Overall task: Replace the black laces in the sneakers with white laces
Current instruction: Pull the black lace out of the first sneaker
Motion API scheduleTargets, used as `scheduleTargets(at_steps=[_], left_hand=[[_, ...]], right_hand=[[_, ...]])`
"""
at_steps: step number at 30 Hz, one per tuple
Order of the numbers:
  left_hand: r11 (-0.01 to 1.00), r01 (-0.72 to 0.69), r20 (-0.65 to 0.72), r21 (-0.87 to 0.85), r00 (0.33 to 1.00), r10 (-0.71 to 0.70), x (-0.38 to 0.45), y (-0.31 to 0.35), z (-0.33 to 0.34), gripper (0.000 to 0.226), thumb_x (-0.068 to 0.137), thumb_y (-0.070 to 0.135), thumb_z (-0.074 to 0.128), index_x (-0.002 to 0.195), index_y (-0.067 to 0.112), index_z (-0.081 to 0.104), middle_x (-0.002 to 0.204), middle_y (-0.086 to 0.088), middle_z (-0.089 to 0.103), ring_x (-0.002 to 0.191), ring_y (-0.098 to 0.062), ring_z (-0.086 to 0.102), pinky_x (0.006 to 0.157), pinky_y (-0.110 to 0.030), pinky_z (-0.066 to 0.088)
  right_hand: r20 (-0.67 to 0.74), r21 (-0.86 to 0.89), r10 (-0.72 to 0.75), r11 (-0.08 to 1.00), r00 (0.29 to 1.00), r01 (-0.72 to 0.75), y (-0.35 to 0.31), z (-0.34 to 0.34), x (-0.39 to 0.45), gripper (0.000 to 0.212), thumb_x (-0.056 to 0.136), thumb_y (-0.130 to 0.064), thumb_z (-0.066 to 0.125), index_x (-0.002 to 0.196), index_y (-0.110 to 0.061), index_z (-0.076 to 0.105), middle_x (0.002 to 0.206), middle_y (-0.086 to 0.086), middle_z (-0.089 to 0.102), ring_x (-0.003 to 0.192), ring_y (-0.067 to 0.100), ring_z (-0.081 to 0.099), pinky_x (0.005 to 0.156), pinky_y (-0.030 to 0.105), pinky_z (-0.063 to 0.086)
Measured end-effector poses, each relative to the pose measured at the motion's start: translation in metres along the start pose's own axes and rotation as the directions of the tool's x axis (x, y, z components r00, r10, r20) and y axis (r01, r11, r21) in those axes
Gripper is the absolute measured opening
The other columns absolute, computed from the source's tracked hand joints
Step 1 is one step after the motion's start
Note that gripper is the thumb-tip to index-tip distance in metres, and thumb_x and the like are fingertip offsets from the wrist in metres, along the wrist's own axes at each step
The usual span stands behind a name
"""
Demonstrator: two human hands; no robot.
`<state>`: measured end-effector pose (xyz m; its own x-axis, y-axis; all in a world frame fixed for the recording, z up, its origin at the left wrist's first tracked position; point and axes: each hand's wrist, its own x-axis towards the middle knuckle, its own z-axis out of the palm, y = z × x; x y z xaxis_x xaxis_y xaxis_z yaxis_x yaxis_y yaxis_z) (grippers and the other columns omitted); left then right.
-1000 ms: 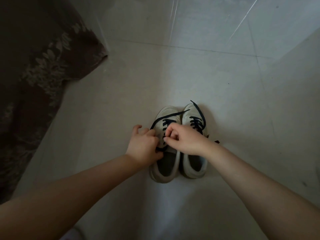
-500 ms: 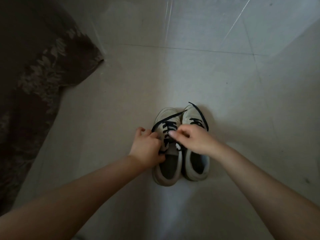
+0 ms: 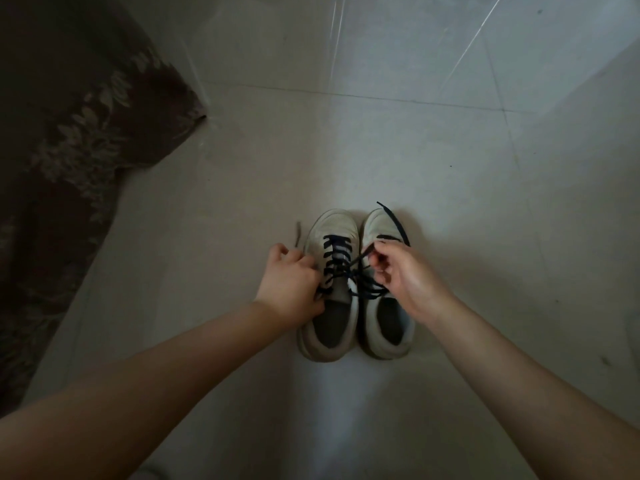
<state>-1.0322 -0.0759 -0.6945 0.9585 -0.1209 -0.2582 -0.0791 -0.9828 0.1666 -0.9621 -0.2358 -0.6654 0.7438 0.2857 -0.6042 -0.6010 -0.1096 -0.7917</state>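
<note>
Head view: On a pale tiled floor (image 3: 398, 150), a pair of worn white sneakers stands side by side, toes pointing away from the wearer of the camera, as the unlacing gets under way. The left sneaker (image 3: 330, 282) carries its black lace (image 3: 337, 258) threaded through most of the eyelets, though slack at the upper rows. The left hand (image 3: 291, 289) rests at that shoe's outer edge beside the tongue, fingers curled and apparently pinching one run of the lace; a blurred dark end (image 3: 298, 233) rises beyond the knuckles. The right hand (image 3: 403, 271), raised over the right sneaker (image 3: 384, 306), has its grip pinched together on another strand of the same lace, drawn taut across the gap between the shoes. A loose lace end (image 3: 393, 221) from the right sneaker trails over its toe.

By the look of it, the work is at its first stage: loosening and pulling out the black lace of the left shoe. The next move calls for drawing each crossing free, row by row toward the toe, with one hand steadying the shoe. No white laces are in sight. A dark patterned rug (image 3: 69, 150) lies at the left.
</note>
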Motion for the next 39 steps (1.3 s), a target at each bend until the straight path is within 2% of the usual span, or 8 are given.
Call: scheduleTargets(at_steps=[4,8,15,17,22,32,35,39], left_hand=[[0.998,-0.031,-0.089,-0.063,0.996,0.025,-0.002,-0.001,0.005,0.032,0.073,0.039,0.062,0.09,0.013,0.07,0.093,-0.006,0.062,0.098,-0.028,0.055,0.087,-0.034,0.026],[0.986,0.021,-0.09,-0.165,0.995,-0.036,-0.005,-0.008,0.015,0.037,0.064,0.046,0.076,0.081,0.015,0.066,0.082,-0.005,0.062,0.084,-0.028,0.059,0.079,-0.036,0.029],[0.966,0.007,-0.165,-0.258,0.985,-0.051,-0.016,-0.006,0.02,0.035,0.064,0.054,0.049,0.077,0.024,0.061,0.07,0.007,0.058,0.064,-0.018,0.06,0.07,-0.032,0.032],[0.97,0.007,-0.185,-0.245,0.981,-0.054,-0.016,-0.005,0.02,0.035,0.063,0.051,0.045,0.076,0.023,0.06,0.069,0.006,0.059,0.064,-0.02,0.06,0.069,-0.03,0.025],[0.983,0.013,-0.209,-0.184,0.977,-0.052,-0.016,-0.007,0.023,0.034,0.059,0.05,0.047,0.069,0.019,0.058,0.069,0.003,0.058,0.073,-0.024,0.06,0.072,-0.033,0.036],[0.979,0.049,-0.183,-0.197,0.979,-0.086,-0.017,-0.007,0.024,0.034,0.061,0.051,0.051,0.069,0.018,0.059,0.068,0.002,0.057,0.071,-0.025,0.059,0.069,-0.031,0.025],[0.978,0.044,-0.164,-0.205,0.983,-0.079,-0.016,-0.008,0.022,0.032,0.059,0.046,0.059,0.071,0.017,0.061,0.07,-0.001,0.059,0.073,-0.028,0.06,0.07,-0.033,0.026],[0.98,0.048,-0.116,-0.193,0.991,-0.071,-0.016,-0.008,0.02,0.036,0.059,0.048,0.057,0.073,0.016,0.062,0.07,-0.003,0.06,0.074,-0.029,0.061,0.067,-0.038,0.041]], right_hand=[[0.152,-0.627,-0.175,0.744,0.973,0.232,-0.004,0.011,-0.002,0.028,0.085,-0.051,0.054,0.081,-0.026,0.065,0.068,-0.007,0.066,0.067,0.007,0.059,0.067,0.024,0.044],[0.355,-0.932,-0.299,-0.039,0.886,0.36,-0.009,0.02,0.0,0.036,0.08,-0.063,0.053,0.101,-0.037,0.068,0.091,-0.01,0.064,0.095,0.013,0.051,0.08,0.028,0.037],[0.552,-0.834,-0.293,-0.201,0.781,0.514,-0.004,0.025,-0.002,0.022,0.091,-0.043,0.054,0.1,-0.03,0.069,0.098,-0.01,0.064,0.104,0.015,0.047,0.089,0.032,0.025],[0.532,-0.84,-0.331,-0.095,0.779,0.534,-0.002,0.024,-0.001,0.018,0.091,-0.038,0.057,0.093,-0.026,0.07,0.092,-0.011,0.065,0.097,0.014,0.051,0.086,0.031,0.028],[0.152,-0.534,-0.388,0.742,0.909,0.406,-0.034,0.006,-0.008,0.011,0.094,-0.016,0.055,0.086,-0.017,0.061,0.078,-0.009,0.06,0.074,0.0,0.055,0.074,0.012,0.042],[0.218,-0.538,-0.102,0.817,0.971,0.207,-0.016,0.03,-0.011,0.02,0.101,-0.022,0.038,0.083,-0.022,0.048,0.056,-0.009,0.054,0.052,0.008,0.048,0.066,0.028,0.042],[0.196,-0.62,-0.147,0.747,0.969,0.239,-0.018,0.039,-0.01,0.02,0.1,-0.026,0.039,0.082,-0.025,0.048,0.08,-0.002,0.064,0.071,0.014,0.056,0.068,0.029,0.041],[0.278,-0.344,-0.168,0.902,0.946,0.261,-0.035,0.044,-0.012,0.023,0.104,-0.015,0.029,0.083,-0.016,0.039,0.077,0.01,0.067,0.065,0.015,0.063,0.055,0.02,0.044]])
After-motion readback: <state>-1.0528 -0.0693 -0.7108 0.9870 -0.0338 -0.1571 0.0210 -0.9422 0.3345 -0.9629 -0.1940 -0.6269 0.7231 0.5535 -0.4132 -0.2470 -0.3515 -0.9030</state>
